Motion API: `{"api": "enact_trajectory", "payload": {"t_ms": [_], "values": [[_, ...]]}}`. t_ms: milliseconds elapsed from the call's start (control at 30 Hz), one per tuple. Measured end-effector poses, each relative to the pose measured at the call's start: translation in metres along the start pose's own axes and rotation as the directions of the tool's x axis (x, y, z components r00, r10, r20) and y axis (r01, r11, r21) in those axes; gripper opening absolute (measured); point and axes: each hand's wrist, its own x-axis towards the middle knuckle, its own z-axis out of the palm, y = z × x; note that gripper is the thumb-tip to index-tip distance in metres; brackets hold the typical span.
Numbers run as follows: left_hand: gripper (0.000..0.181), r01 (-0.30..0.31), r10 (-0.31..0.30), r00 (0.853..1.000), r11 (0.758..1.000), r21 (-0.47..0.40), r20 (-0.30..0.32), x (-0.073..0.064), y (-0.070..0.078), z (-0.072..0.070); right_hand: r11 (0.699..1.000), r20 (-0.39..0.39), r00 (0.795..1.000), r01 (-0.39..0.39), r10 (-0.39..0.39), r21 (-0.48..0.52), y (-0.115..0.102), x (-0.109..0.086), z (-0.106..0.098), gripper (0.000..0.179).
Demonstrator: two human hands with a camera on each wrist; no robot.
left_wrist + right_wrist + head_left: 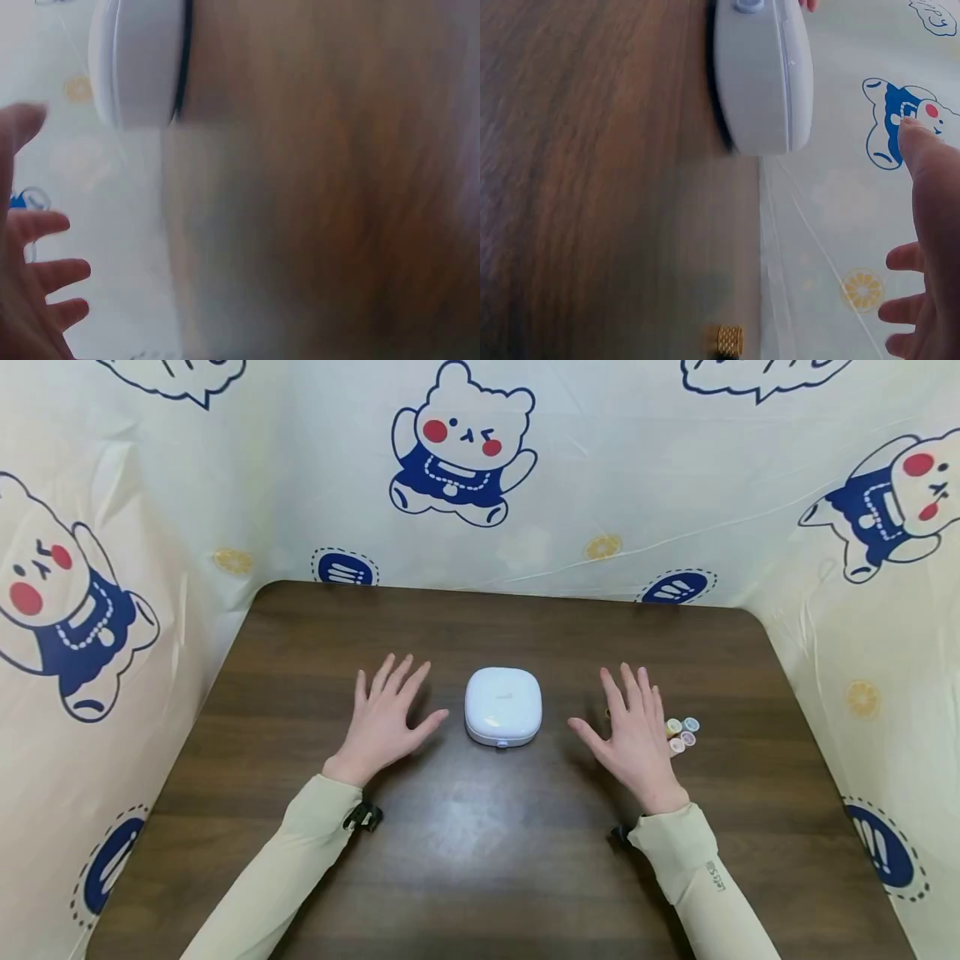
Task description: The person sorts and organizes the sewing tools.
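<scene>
A white rounded-square case (pixel 503 706) with a small front latch (pixel 748 4) lies closed on the brown table. To its left is my left hand (pixel 385 718), fingers spread and palm down, holding nothing. My right hand (pixel 633 735) is spread in the same way to the right of the case, apart from it. Several small spools (pixel 687 737) with pale ends lie just beyond the right hand's outer edge, partly covered by it. A small gold knurled cylinder (pixel 730 340), resembling a thimble, stands near that hand; the head view shows only a sliver of it.
The dark wood-grain table (pixel 480 877) has rounded far corners. Around its back and sides hangs a pale curtain (pixel 300 468) printed with cartoon bears and orange slices. Both forearms wear light sleeves (pixel 292 860), with a dark wrist camera (pixel 363 816) at the left cuff.
</scene>
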Motion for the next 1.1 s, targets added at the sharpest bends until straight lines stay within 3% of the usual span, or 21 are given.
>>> {"api": "enact_trajectory", "payload": {"t_ms": [67,167,333,567,867,1100], "values": [[0.079,0.012,-0.012,1.000,0.994,-0.108,0.001,-0.001,0.004,0.005,0.998,-0.002,1.000,0.021,-0.021,0.065,-0.003,0.001,0.000,0.086],[0.071,0.041,-0.036,0.999,0.963,-0.265,0.023,-0.002,0.011,0.011,0.989,0.010,0.998,0.057,-0.059,0.140,-0.010,0.004,0.001,0.076],[0.066,0.060,-0.040,0.997,0.918,-0.393,0.059,0.002,0.021,0.024,0.979,0.068,0.992,0.096,-0.110,0.181,-0.024,0.013,0.003,0.067],[0.073,0.065,-0.024,0.995,0.889,-0.452,0.096,0.012,0.028,0.037,0.969,0.190,0.967,0.129,-0.170,0.212,-0.041,0.028,0.012,0.069],[0.122,0.093,0.004,0.984,0.846,-0.525,0.179,0.026,0.035,0.046,0.950,0.349,0.901,0.170,-0.257,0.261,-0.053,0.049,0.022,0.087],[0.140,0.050,0.091,0.965,0.854,-0.517,0.244,0.038,0.039,0.051,0.935,0.414,0.859,0.180,-0.301,0.305,-0.053,0.060,0.025,0.096]]}}
